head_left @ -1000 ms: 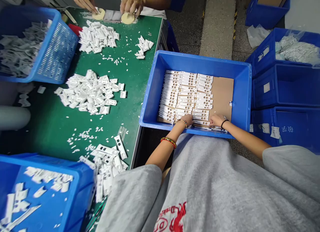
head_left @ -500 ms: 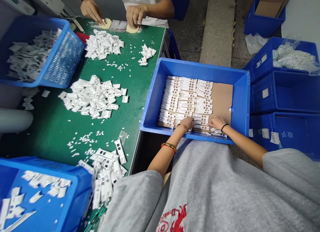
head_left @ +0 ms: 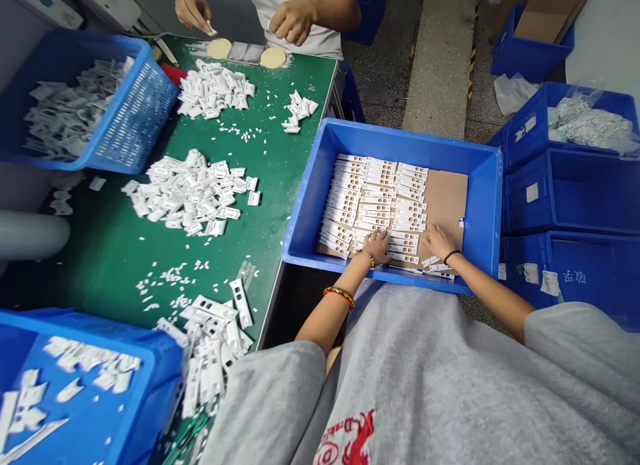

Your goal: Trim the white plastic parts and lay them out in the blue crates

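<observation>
A blue bin (head_left: 400, 135) holds columns of flat white plastic strips (head_left: 379, 191) with small windows, laid on brown cardboard (head_left: 447, 198). Over the near end of the middle column, my left hand (head_left: 378, 246) rests with fingers spread, touching the strips. My right hand (head_left: 441, 242) lies above the bare cardboard to the right of the columns, fingers apart and nothing visible in them. Just below it, several loose strips (head_left: 436, 264) lie at a slant near the bin's front wall.
On the green table (head_left: 260, 245) to my left are heaps of white plastic pieces (head_left: 187, 191) and a blue basket (head_left: 135, 111). Another blue bin (head_left: 167, 365) stands lower left. Across the table, a co-worker's hands (head_left: 295, 19) handle small pieces. Stacked blue bins (head_left: 525, 191) stand at right.
Both my hands have loosened from closed fingers to spread ones, the right shifting slightly up. The co-worker's hands have lifted off the round yellow pads. The view has shifted slightly.
</observation>
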{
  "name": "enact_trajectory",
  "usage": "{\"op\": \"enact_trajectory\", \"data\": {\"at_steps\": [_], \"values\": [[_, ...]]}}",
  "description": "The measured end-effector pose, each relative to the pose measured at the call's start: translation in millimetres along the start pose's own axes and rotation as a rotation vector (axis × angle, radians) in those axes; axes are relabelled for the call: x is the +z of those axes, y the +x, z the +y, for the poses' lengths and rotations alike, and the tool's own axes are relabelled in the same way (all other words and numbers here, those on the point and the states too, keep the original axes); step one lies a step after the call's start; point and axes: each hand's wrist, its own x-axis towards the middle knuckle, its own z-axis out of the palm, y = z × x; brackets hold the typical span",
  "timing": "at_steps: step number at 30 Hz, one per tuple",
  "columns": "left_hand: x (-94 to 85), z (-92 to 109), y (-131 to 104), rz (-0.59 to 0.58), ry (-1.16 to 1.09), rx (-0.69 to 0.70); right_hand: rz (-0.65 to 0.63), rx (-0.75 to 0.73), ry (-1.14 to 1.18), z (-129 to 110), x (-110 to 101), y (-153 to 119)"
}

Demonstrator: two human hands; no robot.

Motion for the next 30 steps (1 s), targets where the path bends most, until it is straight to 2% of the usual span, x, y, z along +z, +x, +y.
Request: {"op": "enact_trajectory", "data": {"at_steps": [3, 9, 15, 22, 30], "values": [[1.2, -1, 1, -0.024, -0.005, 0.012, 0.055, 0.011, 0.036, 0, 1, 11], [1.6, -2, 1, -0.030, -0.019, 0.017, 0.050, 0.018, 0.086, -8, 14, 24], [0.9, -1, 1, -0.034, -0.023, 0.020, 0.028, 0.040, 0.092, -10, 22, 19], [0.0, 0, 1, -0.047, -0.024, 0.017, 0.026, 0.065, 0.082, -10, 15, 22], [0.5, -1, 2, -0.047, -0.030, 0.016, 0.014, -0.012, 0.048, -16, 15, 14]]}}
